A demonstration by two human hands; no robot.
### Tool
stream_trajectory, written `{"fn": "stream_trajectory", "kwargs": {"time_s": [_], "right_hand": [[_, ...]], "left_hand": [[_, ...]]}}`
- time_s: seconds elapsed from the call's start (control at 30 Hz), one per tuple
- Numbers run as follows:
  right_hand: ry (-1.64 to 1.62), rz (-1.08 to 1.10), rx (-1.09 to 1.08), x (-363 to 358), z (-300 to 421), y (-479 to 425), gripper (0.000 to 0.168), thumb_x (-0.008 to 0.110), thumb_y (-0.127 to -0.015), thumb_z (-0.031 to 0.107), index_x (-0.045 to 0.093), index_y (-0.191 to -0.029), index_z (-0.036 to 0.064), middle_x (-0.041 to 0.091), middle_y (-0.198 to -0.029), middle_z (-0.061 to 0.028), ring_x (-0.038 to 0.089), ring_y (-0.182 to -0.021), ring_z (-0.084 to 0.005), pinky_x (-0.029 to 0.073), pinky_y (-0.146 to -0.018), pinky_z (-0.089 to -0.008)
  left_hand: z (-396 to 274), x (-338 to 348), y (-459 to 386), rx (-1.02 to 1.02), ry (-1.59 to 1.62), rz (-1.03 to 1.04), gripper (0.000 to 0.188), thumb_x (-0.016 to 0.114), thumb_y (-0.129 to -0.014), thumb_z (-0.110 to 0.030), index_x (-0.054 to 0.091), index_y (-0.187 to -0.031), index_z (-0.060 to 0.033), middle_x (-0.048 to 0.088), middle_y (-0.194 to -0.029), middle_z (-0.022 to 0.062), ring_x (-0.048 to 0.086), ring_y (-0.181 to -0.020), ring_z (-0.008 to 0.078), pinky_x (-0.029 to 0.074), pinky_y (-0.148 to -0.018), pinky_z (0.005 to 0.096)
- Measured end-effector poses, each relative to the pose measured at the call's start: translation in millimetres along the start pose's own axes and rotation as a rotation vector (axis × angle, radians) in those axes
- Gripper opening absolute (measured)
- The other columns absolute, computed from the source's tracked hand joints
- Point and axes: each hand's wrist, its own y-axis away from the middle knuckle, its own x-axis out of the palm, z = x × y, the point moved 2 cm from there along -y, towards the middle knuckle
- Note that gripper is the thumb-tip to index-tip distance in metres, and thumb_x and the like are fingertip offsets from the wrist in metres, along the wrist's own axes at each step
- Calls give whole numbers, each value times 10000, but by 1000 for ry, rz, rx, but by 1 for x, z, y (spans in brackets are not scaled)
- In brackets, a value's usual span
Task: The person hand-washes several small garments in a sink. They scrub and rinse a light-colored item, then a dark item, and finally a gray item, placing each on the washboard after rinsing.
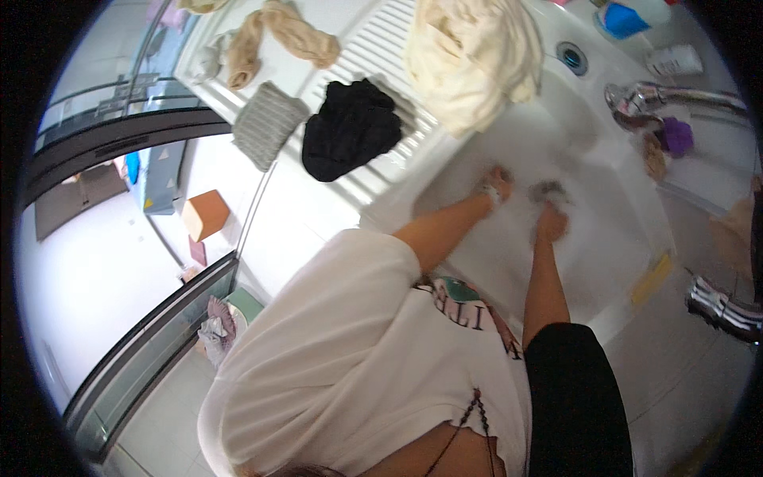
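Both hands are low in the basin of a white laundry sink (632,238) that holds cloudy, foamy water. My left hand (498,183) is at the left of the basin, with something pale around the wrist; the water partly veils its fingers. Beside it, my right hand (552,223) is blurred, its fingers near a small dark grey shape (548,192) that I cannot make out. Whether either hand grips anything is unclear. A cream garment (477,53) lies heaped over the ridged washboard (372,39) and the basin's edge. Left of it rests a crumpled black cloth (351,131).
Farther left are a grey ribbed cloth (268,125) and beige socks (301,36). At right, a chrome faucet (661,95) has a purple item (678,137) beneath it. A white bottle (676,59) and a yellow strip (651,279) are near the rim. Glass panels (161,334) stand at left.
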Motion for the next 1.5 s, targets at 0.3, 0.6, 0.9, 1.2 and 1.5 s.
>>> {"fn": "stream_trajectory", "kwargs": {"time_s": [0.3,0.6,0.9,1.2,1.5], "right_hand": [[-616,243,-483,-62,75,99,397,640,-679,133,499,-1020,-13,519,-1010,-170,502,-953,-319,391,-823,-377],[-629,-239,-990,-90,100,111,282,709,-639,173,524,-796,28,569,-762,-117,569,-676,-276,459,-599,-353],[-815,-4,-810,-77,96,103,231,687,-694,184,528,-753,28,597,-718,-89,555,-640,-180,458,-587,-316],[-800,185,-404,-81,100,116,239,599,-761,225,534,-778,-4,590,-770,-120,557,-693,-208,460,-627,-341],[-763,208,-439,-75,95,114,299,612,-781,263,552,-863,-18,590,-869,-150,563,-766,-238,468,-665,-364]], "left_hand": [[-32,-37,53,-72,1103,739,601,502,-796,-438,395,-1248,-57,396,-1276,103,410,-1121,252,344,-908,360],[-48,-28,81,1,966,515,538,517,-784,-433,431,-1162,-59,434,-1185,98,436,-1050,247,363,-864,357],[-37,-23,68,-1,550,87,480,533,-772,-427,466,-1075,-61,472,-1094,93,462,-979,242,382,-820,355],[-32,-39,65,-36,605,63,428,548,-760,-422,502,-989,-63,510,-1003,87,487,-907,238,400,-776,352],[-33,-44,72,-45,636,47,385,563,-748,-417,537,-902,-65,548,-911,82,513,-836,233,419,-732,349]]}}
